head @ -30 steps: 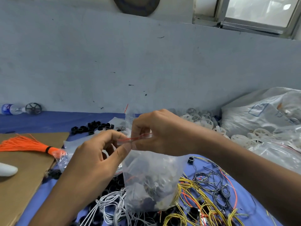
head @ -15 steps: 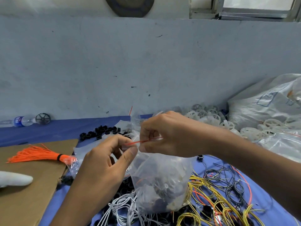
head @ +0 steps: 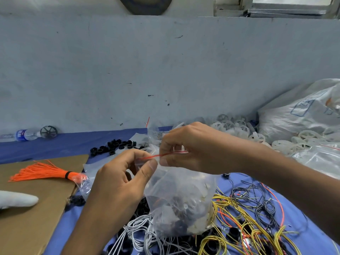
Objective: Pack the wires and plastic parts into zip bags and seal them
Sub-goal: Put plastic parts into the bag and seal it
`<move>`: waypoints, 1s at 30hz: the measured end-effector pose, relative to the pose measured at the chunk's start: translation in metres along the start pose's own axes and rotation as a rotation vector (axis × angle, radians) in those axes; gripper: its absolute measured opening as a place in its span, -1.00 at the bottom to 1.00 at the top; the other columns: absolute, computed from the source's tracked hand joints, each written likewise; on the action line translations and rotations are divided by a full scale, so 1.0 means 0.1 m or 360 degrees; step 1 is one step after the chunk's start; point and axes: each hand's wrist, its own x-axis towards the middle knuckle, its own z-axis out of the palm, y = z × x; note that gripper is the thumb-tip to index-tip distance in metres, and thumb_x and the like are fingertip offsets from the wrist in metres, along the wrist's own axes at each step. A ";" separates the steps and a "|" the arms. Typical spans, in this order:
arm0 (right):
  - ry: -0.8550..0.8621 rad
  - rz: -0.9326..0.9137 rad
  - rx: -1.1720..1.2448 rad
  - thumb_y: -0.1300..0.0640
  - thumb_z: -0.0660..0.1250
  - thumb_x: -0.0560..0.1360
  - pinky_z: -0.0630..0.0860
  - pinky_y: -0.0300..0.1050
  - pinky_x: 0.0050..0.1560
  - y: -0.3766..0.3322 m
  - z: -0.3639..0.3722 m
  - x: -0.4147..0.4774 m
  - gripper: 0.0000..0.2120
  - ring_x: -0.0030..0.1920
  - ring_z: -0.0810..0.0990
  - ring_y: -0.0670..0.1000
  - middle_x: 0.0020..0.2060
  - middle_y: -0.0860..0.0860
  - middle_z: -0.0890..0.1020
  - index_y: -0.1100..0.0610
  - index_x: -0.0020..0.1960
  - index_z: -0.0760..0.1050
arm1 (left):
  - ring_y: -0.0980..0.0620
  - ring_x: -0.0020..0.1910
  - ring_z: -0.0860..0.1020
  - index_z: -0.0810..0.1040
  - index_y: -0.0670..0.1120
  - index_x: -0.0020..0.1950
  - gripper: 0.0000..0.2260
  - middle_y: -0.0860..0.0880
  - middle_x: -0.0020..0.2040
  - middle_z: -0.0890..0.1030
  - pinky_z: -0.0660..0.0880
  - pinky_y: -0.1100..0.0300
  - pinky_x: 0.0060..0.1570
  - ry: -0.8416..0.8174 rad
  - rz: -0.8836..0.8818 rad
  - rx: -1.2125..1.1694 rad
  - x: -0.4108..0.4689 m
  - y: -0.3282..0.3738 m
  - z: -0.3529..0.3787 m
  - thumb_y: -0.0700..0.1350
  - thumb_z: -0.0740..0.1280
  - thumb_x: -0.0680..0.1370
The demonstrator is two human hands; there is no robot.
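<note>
Head view, looking down at a table [head: 60, 146] covered in blue cloth against a pale wall. Both hands meet at centre on the top of a clear zip bag [head: 180, 203]. The left hand [head: 117, 183] has a narrow grip, thumb and forefinger pinching the left end of the bag's red seal strip [head: 152, 157]. The right hand [head: 193, 150] pinches the same strip just to the right, fingers curled over the bag's mouth, so the two grips nearly touch. The bag hangs below the grips, its bottom resting on the table, with dark and pale plastic parts bunched inside; whether the strip is fully closed cannot be told. Below and right of the grips lie loose yellow wires [head: 239, 218] tangled with black wires [head: 265, 207]. Below and left, under the left wrist, are coiled white wires [head: 139, 230]. Just beyond the grips sits a cluster of black plastic rings [head: 114, 145]. Left of the grips an orange wire bundle [head: 40, 172] lies on a cardboard sheet [head: 36, 218], its bound end inside another clear bag [head: 86, 179]. Beyond and right of the grips, white plastic wheels [head: 239, 126] pile against a large plastic sack [head: 303, 115]. Far left, by the wall, lie a water bottle [head: 25, 134] and a black wheel [head: 48, 132].
</note>
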 end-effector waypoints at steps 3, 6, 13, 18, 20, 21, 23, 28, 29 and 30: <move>0.0004 -0.0037 -0.0089 -0.11 0.36 0.53 0.51 -0.05 -0.05 -0.02 -0.01 0.00 -0.88 -0.16 0.51 -0.15 -0.21 -0.23 0.54 -0.08 -0.02 0.57 | 0.10 -0.45 0.38 0.61 0.23 -0.03 -0.74 0.18 -0.15 0.65 0.43 0.20 -0.37 0.0012 0.0001 -0.0051 0.00 -0.02 0.00 0.30 0.31 0.38; 0.0046 -0.0058 -0.0102 -0.05 0.36 0.52 0.52 -0.03 -0.05 -0.02 0.00 0.00 -0.91 -0.16 0.53 -0.14 -0.23 -0.23 0.54 -0.06 -0.05 0.59 | 0.08 -0.45 0.39 0.60 0.25 -0.02 -0.75 0.19 -0.13 0.66 0.42 0.24 -0.38 -0.0006 -0.0010 -0.0051 0.01 -0.02 0.01 0.30 0.33 0.39; 0.0074 -0.0124 -0.0103 0.01 0.34 0.53 0.52 0.02 -0.10 -0.02 0.04 0.00 -0.93 -0.17 0.55 -0.06 -0.20 -0.14 0.59 -0.03 -0.07 0.59 | -0.07 -0.35 0.50 0.60 0.28 -0.01 -0.81 0.22 -0.09 0.67 0.53 0.00 -0.28 -0.0036 0.0015 -0.0022 0.00 0.00 0.02 0.26 0.34 0.43; 0.0071 -0.0098 -0.0141 -0.04 0.35 0.53 0.51 -0.01 -0.05 -0.01 0.03 -0.03 -0.90 -0.14 0.52 -0.11 -0.18 -0.20 0.55 -0.05 -0.02 0.59 | 0.22 -0.33 0.52 0.59 0.27 -0.02 -0.82 0.24 -0.10 0.67 0.46 0.18 -0.29 -0.0014 0.0023 -0.0070 0.01 -0.03 0.02 0.25 0.34 0.44; 0.0100 -0.0068 -0.0153 -0.04 0.38 0.49 0.51 -0.04 -0.06 -0.01 0.03 -0.04 -0.90 -0.16 0.53 -0.12 -0.18 -0.18 0.58 -0.05 -0.05 0.59 | 0.27 -0.32 0.52 0.59 0.27 -0.01 -0.83 0.25 -0.10 0.67 0.44 0.23 -0.28 -0.0012 0.0035 -0.0072 0.00 -0.03 0.02 0.24 0.35 0.45; 0.0109 -0.0063 -0.0154 -0.03 0.39 0.48 0.51 -0.05 -0.06 -0.01 0.03 -0.04 -0.92 -0.16 0.54 -0.12 -0.18 -0.18 0.59 -0.05 -0.07 0.60 | 0.27 -0.33 0.52 0.59 0.27 -0.01 -0.83 0.24 -0.10 0.67 0.44 0.24 -0.28 -0.0013 0.0042 -0.0074 0.00 -0.04 0.02 0.24 0.35 0.45; 0.0114 -0.0073 -0.0146 0.00 0.40 0.48 0.49 -0.12 -0.09 -0.01 0.03 -0.05 -0.94 -0.18 0.54 -0.12 -0.19 -0.16 0.61 -0.04 -0.08 0.60 | 0.27 -0.31 0.54 0.60 0.26 0.00 -0.82 0.24 -0.10 0.67 0.45 0.30 -0.29 -0.0025 0.0057 -0.0067 0.00 -0.05 0.03 0.25 0.35 0.45; 0.0105 -0.0090 -0.0093 0.05 0.40 0.49 0.45 -0.24 -0.13 -0.02 0.03 -0.05 -0.97 -0.18 0.54 -0.12 -0.21 -0.15 0.61 -0.01 -0.08 0.61 | 0.23 -0.39 0.50 0.62 0.29 -0.02 -0.83 0.24 -0.11 0.68 0.47 0.32 -0.34 -0.0020 0.0084 -0.0034 0.01 -0.07 0.02 0.25 0.38 0.44; 0.0100 -0.0091 -0.0089 0.05 0.40 0.50 0.46 -0.22 -0.13 -0.01 0.03 -0.05 -0.97 -0.18 0.54 -0.12 -0.21 -0.15 0.61 -0.01 -0.08 0.61 | 0.22 -0.39 0.49 0.62 0.29 -0.02 -0.84 0.25 -0.11 0.68 0.47 0.31 -0.34 -0.0010 0.0094 -0.0025 0.01 -0.07 0.02 0.25 0.38 0.43; 0.0095 -0.0096 -0.0082 0.04 0.40 0.51 0.46 -0.20 -0.12 -0.01 0.03 -0.05 -0.96 -0.18 0.53 -0.12 -0.20 -0.15 0.61 -0.01 -0.08 0.61 | 0.22 -0.39 0.49 0.62 0.30 -0.03 -0.84 0.26 -0.11 0.68 0.47 0.30 -0.35 -0.0001 0.0106 -0.0021 0.00 -0.07 0.02 0.25 0.38 0.43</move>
